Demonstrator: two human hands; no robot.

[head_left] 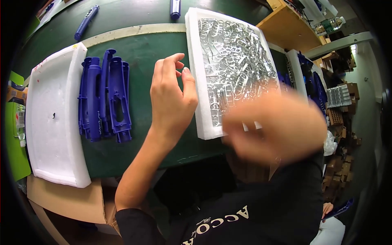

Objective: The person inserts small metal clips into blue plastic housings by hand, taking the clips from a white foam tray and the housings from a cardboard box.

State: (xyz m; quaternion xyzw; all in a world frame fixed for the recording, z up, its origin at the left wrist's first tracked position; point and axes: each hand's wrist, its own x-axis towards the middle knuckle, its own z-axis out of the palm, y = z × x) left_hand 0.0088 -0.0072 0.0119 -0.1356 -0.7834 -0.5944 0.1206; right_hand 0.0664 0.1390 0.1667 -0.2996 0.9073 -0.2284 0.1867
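Observation:
My left hand (pixel 172 87) is raised over the green table, beside the left wall of a white foam tray (pixel 196 98). Its fingers are half bent and the thumb stands apart from them, with nothing seen between. My right hand (pixel 277 126) is smeared by motion over the near right corner of that tray; its fingers and anything in them cannot be made out. Many small shiny metal clips (pixel 232 57), bent from wire or strip, fill the tray in a jumble. Left of my left hand, several blue plastic half-shells (pixel 110 96) lie side by side on the table.
A second white foam tray (pixel 55 122) at the left holds a tiny dark bit. Blue pen-shaped pieces (pixel 86 22) lie at the back. An open cardboard box (pixel 69 200) stands below the table edge. At far right, another person's hand (pixel 327 209) is by a blue piece.

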